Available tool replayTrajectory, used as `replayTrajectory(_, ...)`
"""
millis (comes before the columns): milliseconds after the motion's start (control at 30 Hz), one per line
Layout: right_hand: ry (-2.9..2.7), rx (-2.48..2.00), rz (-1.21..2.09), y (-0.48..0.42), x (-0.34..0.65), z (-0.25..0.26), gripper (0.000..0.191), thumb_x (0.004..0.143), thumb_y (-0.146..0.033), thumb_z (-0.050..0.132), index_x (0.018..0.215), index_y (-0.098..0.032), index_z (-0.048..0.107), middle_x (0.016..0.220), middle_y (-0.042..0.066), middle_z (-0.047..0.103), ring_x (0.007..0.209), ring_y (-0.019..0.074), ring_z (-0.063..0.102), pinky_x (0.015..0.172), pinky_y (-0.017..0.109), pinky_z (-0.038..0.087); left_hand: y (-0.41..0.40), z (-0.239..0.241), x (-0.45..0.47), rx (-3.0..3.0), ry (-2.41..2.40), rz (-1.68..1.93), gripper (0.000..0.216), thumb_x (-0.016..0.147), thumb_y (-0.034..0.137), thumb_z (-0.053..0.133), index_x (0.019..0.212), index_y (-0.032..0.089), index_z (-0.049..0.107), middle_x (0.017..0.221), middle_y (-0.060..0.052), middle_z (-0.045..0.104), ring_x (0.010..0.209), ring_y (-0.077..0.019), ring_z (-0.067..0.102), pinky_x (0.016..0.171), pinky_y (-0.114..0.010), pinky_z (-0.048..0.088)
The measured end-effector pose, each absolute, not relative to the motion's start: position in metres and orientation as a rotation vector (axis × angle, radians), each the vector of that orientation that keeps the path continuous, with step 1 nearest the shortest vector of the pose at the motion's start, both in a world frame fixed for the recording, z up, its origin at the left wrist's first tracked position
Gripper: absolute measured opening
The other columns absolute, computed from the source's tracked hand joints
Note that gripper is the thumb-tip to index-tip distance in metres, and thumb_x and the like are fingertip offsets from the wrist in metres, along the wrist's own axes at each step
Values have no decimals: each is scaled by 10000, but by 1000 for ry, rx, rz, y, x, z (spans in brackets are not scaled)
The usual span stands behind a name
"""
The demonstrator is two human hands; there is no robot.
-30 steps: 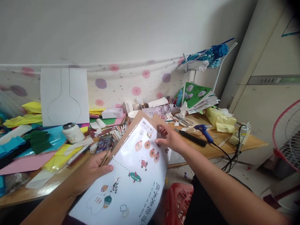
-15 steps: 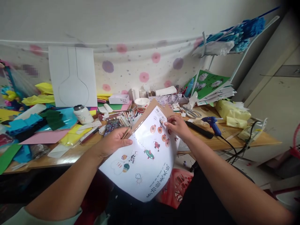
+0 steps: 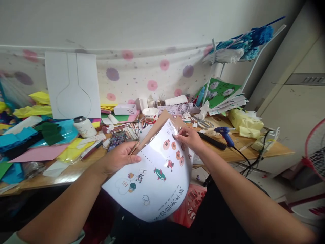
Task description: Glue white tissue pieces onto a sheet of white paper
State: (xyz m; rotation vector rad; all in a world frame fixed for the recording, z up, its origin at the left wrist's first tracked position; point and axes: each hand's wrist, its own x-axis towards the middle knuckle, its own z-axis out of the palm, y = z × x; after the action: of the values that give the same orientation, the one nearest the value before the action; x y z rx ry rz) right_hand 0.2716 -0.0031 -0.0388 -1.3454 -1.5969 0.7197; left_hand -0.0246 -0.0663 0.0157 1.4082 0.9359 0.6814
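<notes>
A white paper pack [image 3: 152, 183] with printed balloons, a green airplane and large dark characters is held tilted above my lap. My left hand [image 3: 122, 157] grips its left edge, thumb on the front, together with brown cardboard [image 3: 157, 125] that sticks out behind it. At the upper right edge, my right hand [image 3: 189, 139] pinches thumb and forefinger by the printed orange balloons. The far fingers of both hands are hidden. Below the pack hangs a red openwork plastic basket or bag [image 3: 194, 203].
On the wooden table [image 3: 274, 149] lie a blue glue gun [image 3: 225, 134], scissors [image 3: 204, 122], a phone [image 3: 116, 140], several markers, coloured paper and a white jar [image 3: 85, 127]. A sheet with a flask outline [image 3: 73, 84] leans at the back. A fan [image 3: 317, 149] stands at right.
The view has shifted a little to the right, bringing the fan into sight. Both hands keep their hold, and the pack's lower edge curls slightly more.
</notes>
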Motion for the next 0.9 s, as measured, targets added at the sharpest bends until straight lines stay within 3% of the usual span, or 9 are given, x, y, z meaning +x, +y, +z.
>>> replayTrajectory(100, -1617, -1291, 830, -6, 271, -39, 381, 641, -527, 748, 714, -191, 584, 802, 27, 619, 757, 187, 589, 638, 287, 452, -67, 17, -22, 1402, 938, 691, 326, 696, 299, 800, 963, 172, 661, 889, -53, 751, 779, -244, 717, 644, -311, 585)
replayTrajectory(300, -1618, -1165, 1056, -18, 269, -32, 509, 712, -519, 689, 1089, -201, 562, 777, 3, 650, 671, 176, 618, 592, 287, 474, -68, 18, -24, 1422, 952, 684, 321, 688, 311, 798, 939, 177, 651, 867, -42, 742, 756, -240, 712, 626, -305, 573)
replayTrajectory(500, -1629, -1120, 1001, -26, 259, -29, 320, 657, -462, 753, 707, -193, 588, 694, 7, 611, 659, 181, 603, 575, 295, 484, -74, 16, -23, 1480, 956, 650, 352, 685, 308, 803, 981, 187, 657, 861, -30, 728, 786, -250, 702, 638, -304, 556)
replayTrajectory(600, -1590, -1082, 874, -29, 264, -22, 304, 674, -436, 733, 617, -200, 550, 916, 56, 650, 896, 239, 623, 714, 351, 515, -77, 12, -26, 1507, 1021, 761, 282, 691, 335, 799, 888, 184, 666, 793, -13, 703, 752, -226, 683, 617, -275, 538)
replayTrajectory(700, -1576, -1005, 781, -37, 285, -10, 271, 672, -374, 741, 578, -205, 552, 1189, 70, 600, 1153, 287, 536, 892, 406, 473, -82, 15, -48, 1513, 1126, 941, 239, 716, 366, 779, 752, 172, 644, 724, -6, 675, 669, -174, 642, 574, -232, 510)
replayTrajectory(767, -1554, -1021, 789, -43, 305, -7, 241, 685, -372, 754, 590, -223, 589, 1147, 82, 627, 1045, 287, 591, 805, 409, 496, -86, 22, -76, 1491, 1216, 1100, 275, 697, 388, 790, 754, 168, 635, 723, -13, 674, 657, -169, 638, 576, -235, 519)
replayTrajectory(833, -1466, -1095, 884, -46, 323, -11, 257, 680, -402, 769, 562, -254, 594, 923, 110, 682, 827, 260, 627, 658, 382, 499, -89, 30, -111, 1434, 1320, 1326, 344, 673, 429, 796, 820, 178, 613, 671, 13, 638, 594, -151, 620, 527, -223, 509)
replayTrajectory(900, -1314, -1105, 950, -44, 335, -20, 268, 597, -433, 813, 542, -278, 602, 671, 86, 635, 604, 216, 590, 540, 362, 469, -87, 38, -147, 1343, 1419, 1598, 401, 692, 469, 766, 908, 204, 557, 613, 62, 567, 502, -111, 566, 443, -181, 451)
